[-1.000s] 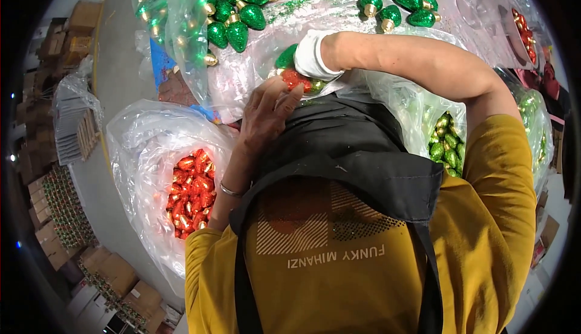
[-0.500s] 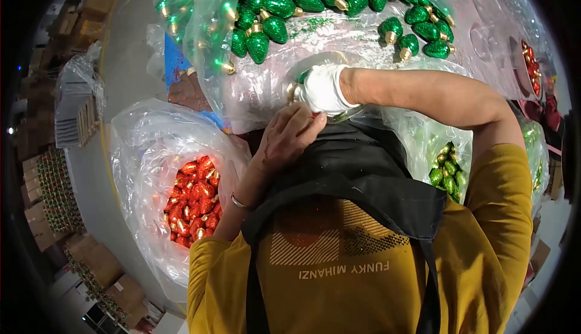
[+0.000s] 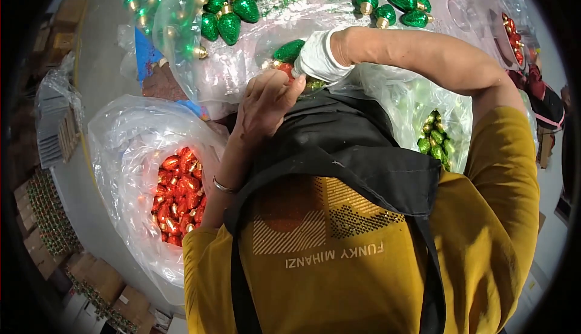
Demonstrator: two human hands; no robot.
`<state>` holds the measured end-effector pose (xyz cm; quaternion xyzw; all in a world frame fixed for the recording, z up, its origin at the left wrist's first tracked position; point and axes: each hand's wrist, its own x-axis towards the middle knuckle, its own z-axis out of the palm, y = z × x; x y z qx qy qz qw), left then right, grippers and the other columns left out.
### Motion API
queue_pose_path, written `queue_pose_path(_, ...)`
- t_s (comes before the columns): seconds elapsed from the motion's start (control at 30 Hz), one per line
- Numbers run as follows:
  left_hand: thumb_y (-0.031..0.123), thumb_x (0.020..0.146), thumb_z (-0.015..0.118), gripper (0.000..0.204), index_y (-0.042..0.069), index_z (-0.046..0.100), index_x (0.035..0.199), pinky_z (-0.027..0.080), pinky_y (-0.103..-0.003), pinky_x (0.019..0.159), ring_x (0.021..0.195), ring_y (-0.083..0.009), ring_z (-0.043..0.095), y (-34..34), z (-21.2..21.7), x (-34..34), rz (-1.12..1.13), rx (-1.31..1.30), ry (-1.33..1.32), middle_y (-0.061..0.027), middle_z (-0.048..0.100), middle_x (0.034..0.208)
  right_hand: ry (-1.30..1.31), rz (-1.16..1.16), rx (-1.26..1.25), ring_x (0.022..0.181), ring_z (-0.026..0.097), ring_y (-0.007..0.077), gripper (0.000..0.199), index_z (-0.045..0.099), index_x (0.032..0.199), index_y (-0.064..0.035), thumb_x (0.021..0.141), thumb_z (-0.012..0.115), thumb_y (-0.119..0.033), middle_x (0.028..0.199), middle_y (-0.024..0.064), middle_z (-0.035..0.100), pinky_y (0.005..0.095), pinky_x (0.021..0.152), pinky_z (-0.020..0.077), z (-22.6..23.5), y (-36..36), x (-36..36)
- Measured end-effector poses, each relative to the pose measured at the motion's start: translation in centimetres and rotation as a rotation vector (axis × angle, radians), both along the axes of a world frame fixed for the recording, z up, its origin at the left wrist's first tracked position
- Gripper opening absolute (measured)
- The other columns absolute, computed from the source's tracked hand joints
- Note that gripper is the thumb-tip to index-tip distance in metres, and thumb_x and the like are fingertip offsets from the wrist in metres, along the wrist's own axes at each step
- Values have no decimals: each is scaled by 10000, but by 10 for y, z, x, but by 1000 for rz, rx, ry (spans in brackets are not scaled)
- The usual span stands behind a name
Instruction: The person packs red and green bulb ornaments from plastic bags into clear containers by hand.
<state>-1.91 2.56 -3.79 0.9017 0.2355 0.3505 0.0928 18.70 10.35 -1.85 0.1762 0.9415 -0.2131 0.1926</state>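
Observation:
My bare left hand, with a bracelet at its wrist, is closed, fingers bent down beside a red bulb-shaped ornament; what its fingertips grip is hidden. My right hand wears a white glove and reaches in from the right, wrist bent, its fingers mostly out of sight. Between the two hands a dark green glitter bulb ornament with a gold cap lies just beyond the red one. Below the glove a lighter green ornament shows in part, close against my black apron.
Loose dark green bulb ornaments lie on the plastic-covered table. To my left stands a clear bag of red ornaments; to my right, a bag of light green ornaments. Cartons line the far left.
The whole view has shifted, so the scene sits further up and left. The dark green and red ornaments between my hands show more plainly now. Both hands stay close together.

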Motion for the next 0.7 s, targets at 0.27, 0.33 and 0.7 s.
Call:
queue_pose_path(0.27,30,785,567,421,82,567,1203,437,-392,834,1008,-293,538,2,-1,5,0,31,40,-85,549,1043,158,28,27,652,617,342,101,612,705,-82,722,627,-180,698,129,643,417,580,485,-5,-2,3)
queue_pose_path(0.33,46,783,570,406,69,566,1188,446,-389,799,966,-292,549,6,6,8,-12,-233,264,-99,555,1035,-13,80,72,683,626,329,130,637,756,-119,733,630,-246,742,118,656,421,606,492,2,0,-5)
queue_pose_path(0.7,151,801,529,458,53,527,1248,463,-367,807,938,-259,575,-5,1,13,52,254,119,-121,563,1042,385,3,-52,957,600,280,187,647,849,-133,784,522,-256,967,111,640,420,866,451,-15,-19,7)
